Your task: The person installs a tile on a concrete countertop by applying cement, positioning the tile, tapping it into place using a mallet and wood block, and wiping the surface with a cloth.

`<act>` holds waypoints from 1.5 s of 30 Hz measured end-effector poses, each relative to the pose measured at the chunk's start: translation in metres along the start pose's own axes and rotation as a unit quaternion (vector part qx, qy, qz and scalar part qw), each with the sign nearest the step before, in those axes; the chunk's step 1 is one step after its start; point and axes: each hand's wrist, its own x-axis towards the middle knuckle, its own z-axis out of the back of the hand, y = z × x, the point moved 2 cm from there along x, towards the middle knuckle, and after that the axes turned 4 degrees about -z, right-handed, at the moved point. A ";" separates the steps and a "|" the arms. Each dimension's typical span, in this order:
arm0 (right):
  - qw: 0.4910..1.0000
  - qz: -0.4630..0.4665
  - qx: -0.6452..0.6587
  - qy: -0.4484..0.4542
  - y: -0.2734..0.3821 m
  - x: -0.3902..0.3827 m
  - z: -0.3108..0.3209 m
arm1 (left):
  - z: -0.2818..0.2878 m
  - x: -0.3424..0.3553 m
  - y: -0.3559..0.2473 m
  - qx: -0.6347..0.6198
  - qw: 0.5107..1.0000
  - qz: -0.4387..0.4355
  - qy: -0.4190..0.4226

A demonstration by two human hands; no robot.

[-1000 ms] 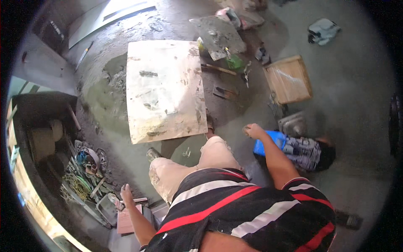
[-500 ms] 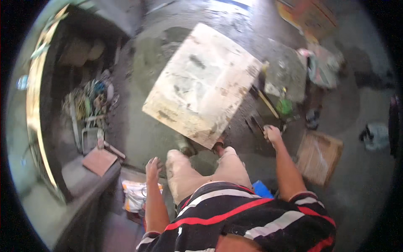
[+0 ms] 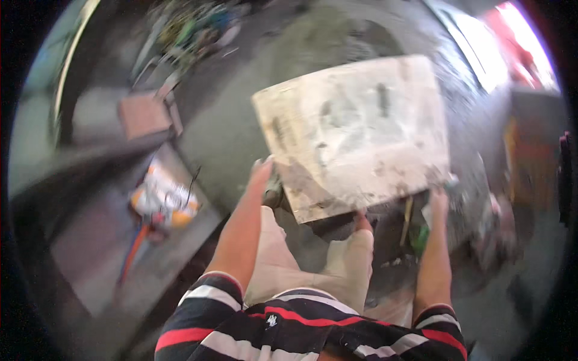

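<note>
Motion blur makes the grip hard to read: the left hand (image 3: pixel 262 167) has its fingertips at the edge of a pale board (image 3: pixel 361 138) and the right hand (image 3: pixel 439 197) is at a corner of it, but whether either is closed on the board cannot be told. The board, roughly rectangular and smeared with dark grey marks, lies in front of the person's legs; taking its middle as the clock's centre, the left hand sits between eight and nine o'clock and the right hand at four. Whether it rests on the floor or is lifted is unclear. The right foot (image 3: pixel 363 222) shows just past the near edge at six o'clock, below beige trousers (image 3: pixel 271 259). At five o'clock, near the right hand, are a thin wooden handle (image 3: pixel 407 218) and a small green thing (image 3: pixel 420 238). Farther out, a brownish-orange carton (image 3: pixel 530 165) stands toward three o'clock, and something red (image 3: pixel 512 42) beside bright light is at two. A wet dark patch (image 3: pixel 376 39) of floor spreads at twelve. A tangled heap (image 3: pixel 198 30) lies at ten, a pinkish square slab (image 3: pixel 144 115) at nine, and a white-and-orange bag (image 3: pixel 164 195) between eight and nine, well apart from the board.
</note>
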 end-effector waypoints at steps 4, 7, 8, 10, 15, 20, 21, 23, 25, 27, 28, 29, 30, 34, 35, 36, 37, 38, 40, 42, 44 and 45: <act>0.928 0.185 -0.301 -0.119 -0.075 0.218 0.091 | -0.116 -0.024 -0.006 -0.185 0.981 0.026 0.055; 0.798 0.335 -0.484 -0.131 -0.083 0.335 0.139 | -0.149 -0.023 -0.011 -0.146 0.986 0.036 -0.074; 0.824 0.317 -0.462 -0.077 -0.104 0.363 0.109 | -0.138 -0.027 0.009 -0.133 0.984 0.058 -0.101; 0.924 0.166 -0.343 0.007 -0.111 0.399 0.101 | -0.148 -0.028 0.020 -0.214 0.966 0.017 -0.142; 0.987 -0.025 -0.159 -0.022 -0.107 0.363 0.029 | -0.143 -0.016 0.026 -0.235 0.956 0.032 -0.171; 0.963 0.006 -0.265 -0.041 -0.052 0.340 0.055 | -0.126 -0.056 0.009 -0.235 0.941 0.033 -0.241; 0.950 -0.037 -0.307 -0.028 -0.060 0.343 0.067 | -0.114 -0.071 0.015 -0.256 0.934 0.043 -0.245; 0.852 0.225 -0.472 -0.031 -0.074 0.315 0.080 | -0.090 -0.116 0.006 -0.301 0.917 0.076 -0.251; 0.822 0.287 -0.492 -0.025 -0.076 0.282 0.080 | -0.037 -0.153 -0.019 -0.204 0.929 0.122 -0.284; 0.912 0.155 -0.378 0.021 -0.069 0.224 0.057 | 0.038 -0.203 -0.040 -0.201 0.934 0.089 -0.282; 0.811 0.224 -0.540 0.020 -0.064 0.189 0.040 | 0.079 -0.227 -0.042 -0.164 0.929 0.081 -0.322; 0.817 0.217 -0.532 0.037 -0.064 0.161 0.041 | 0.099 -0.248 -0.068 -0.128 0.934 0.067 -0.326; 0.860 0.164 -0.481 0.044 -0.052 0.122 0.009 | 0.154 -0.278 -0.057 -0.153 0.925 0.034 -0.346; 0.959 0.031 -0.280 0.025 0.019 -0.029 -0.072 | 0.302 -0.378 -0.122 -0.074 0.936 0.043 -0.341; 0.968 0.029 -0.249 0.025 0.035 -0.058 -0.077 | 0.298 -0.399 -0.141 -0.119 0.929 -0.027 -0.350; 0.973 0.025 -0.224 0.054 0.055 -0.091 -0.101 | 0.311 -0.431 -0.152 -0.113 0.926 -0.042 -0.359; 0.975 -0.013 -0.206 0.078 0.072 -0.125 -0.130 | 0.334 -0.463 -0.159 -0.088 0.927 -0.032 -0.364; 0.967 -0.073 -0.229 0.088 0.055 -0.130 -0.153 | 0.350 -0.485 -0.160 -0.078 0.929 -0.025 -0.361; 0.946 0.088 -0.262 0.168 0.008 -0.207 -0.217 | 0.377 -0.524 -0.129 -0.046 0.934 -0.002 -0.355; 0.956 0.093 -0.219 0.173 0.053 -0.243 -0.252 | 0.398 -0.560 -0.097 -0.047 0.929 0.022 -0.366; 0.966 0.014 -0.170 0.192 -0.006 -0.266 -0.297 | 0.405 -0.570 -0.058 -0.037 0.939 0.032 -0.340; 0.968 -0.016 -0.124 0.219 -0.040 -0.309 -0.317 | 0.412 -0.579 -0.032 -0.030 0.938 0.053 -0.340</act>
